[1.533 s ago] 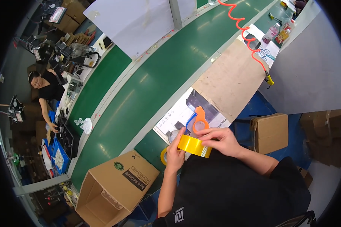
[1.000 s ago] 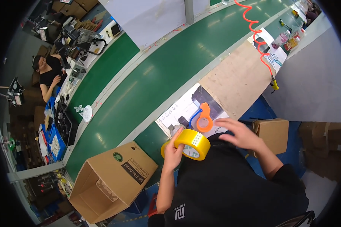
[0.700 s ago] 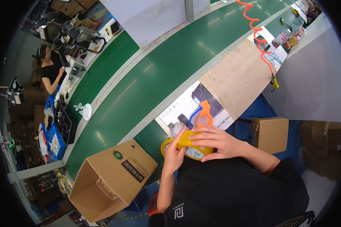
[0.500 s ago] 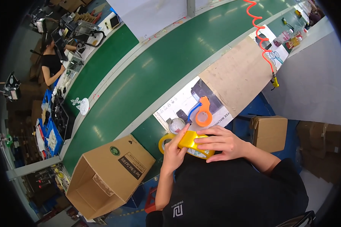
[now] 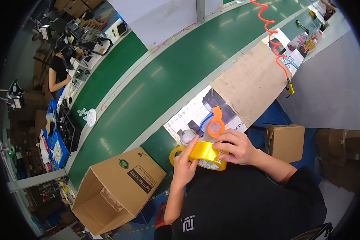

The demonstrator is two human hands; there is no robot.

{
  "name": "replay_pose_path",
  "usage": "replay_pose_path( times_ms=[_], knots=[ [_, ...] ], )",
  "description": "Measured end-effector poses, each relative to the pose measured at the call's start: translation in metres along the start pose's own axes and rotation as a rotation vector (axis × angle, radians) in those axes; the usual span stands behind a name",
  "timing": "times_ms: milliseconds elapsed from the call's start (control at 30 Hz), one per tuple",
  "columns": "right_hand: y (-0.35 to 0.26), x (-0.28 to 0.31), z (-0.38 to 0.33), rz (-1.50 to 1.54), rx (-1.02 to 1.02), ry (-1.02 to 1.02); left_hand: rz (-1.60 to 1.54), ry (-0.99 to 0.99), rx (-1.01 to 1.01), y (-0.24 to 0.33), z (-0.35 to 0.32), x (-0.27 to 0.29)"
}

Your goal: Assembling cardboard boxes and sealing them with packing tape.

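A wide roll of yellow packing tape (image 5: 205, 152) is held up in front of my black shirt, its printed core facing me. My left hand (image 5: 184, 167) closes on its left end, with the index finger stretched along the side. From the right, the curled fingers of my right hand (image 5: 238, 149) grip the roll's other end; the thumb is partly hidden. Behind my left hand a second yellow tape roll (image 5: 173, 155) shows in part. Just beyond the hands lie an orange tape dispenser (image 5: 216, 120) with a blue part and a clear tape roll (image 5: 187, 137), both on a printed white sheet.
An open cardboard box (image 5: 124, 180) stands at the left, tilted toward me. Farther off run a green conveyor belt (image 5: 160, 88) and a brown board (image 5: 252, 86). A red coiled air hose (image 5: 273, 36) hangs at the right above a closed carton (image 5: 286, 143). Someone works at the far left.
My right hand's fingers have drawn back from lying across the tape and now curl at its right end. The roll has turned a little, showing more of its glossy yellow face.
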State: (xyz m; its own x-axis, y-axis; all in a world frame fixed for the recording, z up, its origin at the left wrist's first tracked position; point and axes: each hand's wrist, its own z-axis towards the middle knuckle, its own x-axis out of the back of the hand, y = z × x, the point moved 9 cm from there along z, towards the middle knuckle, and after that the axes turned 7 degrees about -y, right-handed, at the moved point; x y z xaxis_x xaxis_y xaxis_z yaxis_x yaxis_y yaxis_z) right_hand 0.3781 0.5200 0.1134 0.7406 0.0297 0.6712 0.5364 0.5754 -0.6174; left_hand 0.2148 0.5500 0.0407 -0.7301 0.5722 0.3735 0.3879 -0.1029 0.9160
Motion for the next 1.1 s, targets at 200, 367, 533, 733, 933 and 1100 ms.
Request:
replay_pose_path(
  times_ms=[200,367,533,733,933,1100],
  knots=[
    [-0.004,-0.006,-0.007,0.015,0.011,0.108,0.011,-0.006,0.008,-0.003,-0.005,-0.004],
    [-0.001,-0.013,-0.008,0.037,0.027,0.142,-0.004,0.030,-0.031,-0.009,-0.010,-0.005],
    [-0.011,-0.021,0.011,-0.091,0.128,-0.059,-0.016,-0.002,-0.015,-0.004,-0.009,-0.002],
    [-0.012,-0.033,0.012,-0.161,0.128,-0.194,0.011,-0.005,-0.002,-0.010,-0.015,-0.006],
    [-0.019,-0.060,0.013,-0.134,0.115,-0.246,-0.085,-0.002,0.119,-0.050,-0.050,-0.009],
    [-0.011,-0.073,-0.002,-0.135,-0.097,-0.323,-0.193,-0.033,-0.150,-0.041,-0.049,-0.004]
  ],
)
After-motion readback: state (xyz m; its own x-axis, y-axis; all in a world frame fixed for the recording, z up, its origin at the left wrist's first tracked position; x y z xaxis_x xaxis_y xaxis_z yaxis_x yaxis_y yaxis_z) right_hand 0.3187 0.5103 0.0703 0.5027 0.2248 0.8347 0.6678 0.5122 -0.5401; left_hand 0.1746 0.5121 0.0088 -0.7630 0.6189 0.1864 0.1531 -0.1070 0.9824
